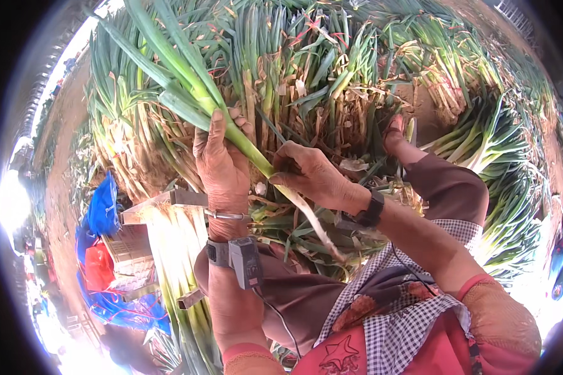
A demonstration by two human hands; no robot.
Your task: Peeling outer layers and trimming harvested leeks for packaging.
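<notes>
A long green onion point(251, 152) slants across the middle of the view, its green leaves at the upper left and its white root end at the lower right. My left hand point(223, 150) is closed around the stalk just below the leaves. Lower on the same stalk, the thumb and fingers of my right hand point(309, 174) pinch it where green turns to white. Peeled green onions point(176, 262) lie in a pile on a small stand at my left. Loose leaves and husks point(305, 229) cover the ground beneath my hands.
Tied upright bunches of green onions point(272, 79) stand ahead. More green onions point(511, 187) lie at the right, beyond my bent leg point(450, 187). At the left are a blue plastic bag point(102, 206), a red bag point(98, 267) and a woven basket point(129, 251).
</notes>
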